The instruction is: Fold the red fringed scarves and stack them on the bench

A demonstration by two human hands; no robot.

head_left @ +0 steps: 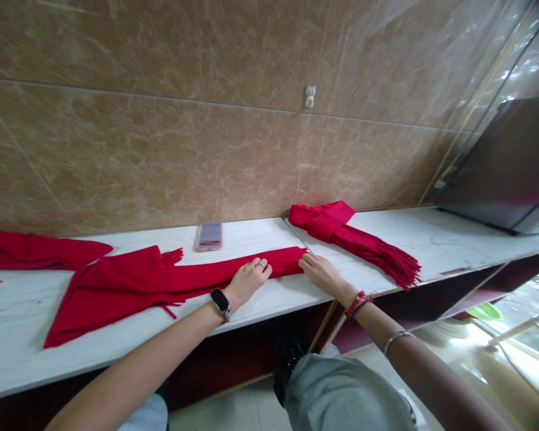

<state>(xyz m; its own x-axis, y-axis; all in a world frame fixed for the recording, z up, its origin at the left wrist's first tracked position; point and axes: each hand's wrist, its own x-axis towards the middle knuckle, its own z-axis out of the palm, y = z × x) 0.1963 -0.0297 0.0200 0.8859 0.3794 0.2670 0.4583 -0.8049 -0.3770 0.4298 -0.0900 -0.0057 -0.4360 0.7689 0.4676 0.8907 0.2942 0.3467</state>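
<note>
A long red scarf (pixel 202 274) lies folded into a narrow strip on the white counter, its left part spread wider, with fringe showing near the middle. My left hand (pixel 250 279) grips the strip's near edge with bent fingers. At the strip's right end, my right hand (pixel 320 272) pinches the cloth; its fingertips are partly hidden. Just beyond that end, another red scarf (pixel 326 222) lies looped over itself, with its fringe toward the right. More red cloth (pixel 31 250) rests at the far left and meets the spread part.
A phone (pixel 209 236) with a blurred screen lies behind the scarf. The white counter (pixel 247 305) runs along a brown marbled wall (pixel 161 155) bearing a small white cat figure (pixel 309 96). A dark grey appliance (pixel 503 167) stands at the right end. Open shelving sits below.
</note>
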